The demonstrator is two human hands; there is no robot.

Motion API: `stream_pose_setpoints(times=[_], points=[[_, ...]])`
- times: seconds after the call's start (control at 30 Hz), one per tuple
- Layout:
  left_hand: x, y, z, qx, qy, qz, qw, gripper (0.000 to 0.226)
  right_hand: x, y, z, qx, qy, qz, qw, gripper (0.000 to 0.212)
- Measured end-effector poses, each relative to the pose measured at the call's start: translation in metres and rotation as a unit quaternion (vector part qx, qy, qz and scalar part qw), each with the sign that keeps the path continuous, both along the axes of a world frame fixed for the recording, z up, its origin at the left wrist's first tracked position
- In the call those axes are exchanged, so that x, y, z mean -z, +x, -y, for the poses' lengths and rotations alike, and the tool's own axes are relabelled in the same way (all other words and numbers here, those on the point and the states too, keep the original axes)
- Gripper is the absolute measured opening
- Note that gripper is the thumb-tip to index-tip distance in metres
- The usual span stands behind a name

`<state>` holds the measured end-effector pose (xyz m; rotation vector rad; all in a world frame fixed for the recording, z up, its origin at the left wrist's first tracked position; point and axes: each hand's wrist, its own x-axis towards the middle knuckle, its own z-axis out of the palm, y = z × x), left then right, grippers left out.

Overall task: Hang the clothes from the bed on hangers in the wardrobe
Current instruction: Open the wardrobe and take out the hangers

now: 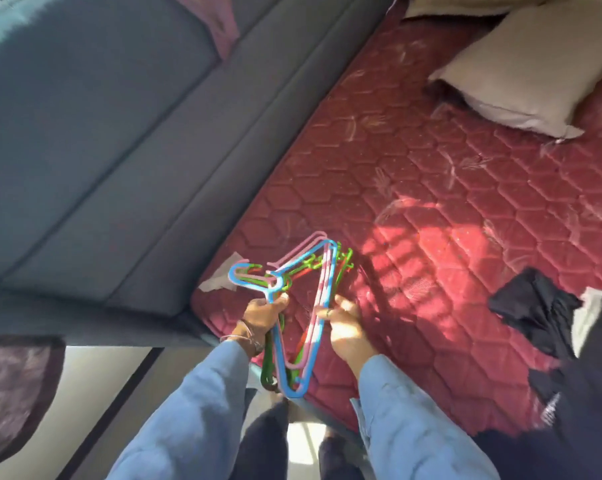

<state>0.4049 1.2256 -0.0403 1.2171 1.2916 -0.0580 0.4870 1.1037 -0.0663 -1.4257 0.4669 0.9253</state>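
Both hands grip the hangers [294, 306]: left hand [263, 315] clenched near the hooks, right hand [344, 327] around the opposite side, over the bed [414, 209] corner. Dark clothes [549, 327] lie well right of the hangers. Judged step: preparing hangers; next, separate one and fetch a garment.

two pillows [524, 67], two hands [263, 315], one mattress [414, 188]

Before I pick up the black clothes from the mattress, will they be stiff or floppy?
Probably floppy: the black clothes lie crumpled in soft folds on the red mattress. They look like thin fabric, so likely light. They may drag or unfold when lifted, since part of the pile spreads toward the mattress edge.
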Motion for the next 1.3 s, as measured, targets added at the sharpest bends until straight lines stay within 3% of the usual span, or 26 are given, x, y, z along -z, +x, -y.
stream_pose_setpoints(times=[0.4,0.47,0.53,0.67,0.73,0.8,0.87,1.0,1.1,1.2,1.3], points=[[0.120,0.054,-0.181,0.011,0.071,0.019,0.997,0.007,0.106,0.043,-0.189,-0.037,0.004,0.083,0.996,0.086],[0.152,0.054,-0.196,0.062,0.075,-0.011,0.995,0.016,0.134,0.037,-0.199,-0.038,-0.003,0.075,0.996,0.089],[0.185,0.044,-0.204,0.149,0.088,-0.057,0.983,0.022,0.161,0.026,-0.196,-0.023,0.004,0.062,0.998,0.087],[0.210,0.032,-0.204,0.220,0.144,-0.045,0.964,0.019,0.187,0.018,-0.194,-0.037,-0.053,0.069,0.996,0.072],[0.216,0.022,-0.205,0.287,0.278,-0.075,0.914,0.041,0.189,0.019,-0.197,-0.063,-0.087,0.089,0.990,0.068],[0.222,0.010,-0.204,0.369,0.394,-0.154,0.828,0.060,0.188,0.024,-0.199,-0.095,-0.134,0.128,0.978,0.063],[0.216,0.003,-0.204,0.413,0.388,-0.211,0.796,0.056,0.184,0.033,-0.199,-0.118,-0.158,0.147,0.969,0.053],[0.208,-0.014,-0.199,0.448,0.410,-0.172,0.776,0.044,0.177,0.047,-0.196,-0.151,-0.174,0.106,0.967,0.039],[0.205,-0.025,-0.201,0.436,0.418,-0.141,0.784,0.044,0.181,0.047,-0.191,-0.164,-0.186,0.066,0.967,0.034],[0.205,-0.020,-0.204,0.432,0.442,-0.152,0.771,0.046,0.181,0.043,-0.185,-0.164,-0.188,0.031,0.968,0.030],[0.189,-0.001,-0.203,0.398,0.436,-0.198,0.783,0.028,0.174,0.037,-0.173,-0.159,-0.182,0.007,0.970,0.033]])
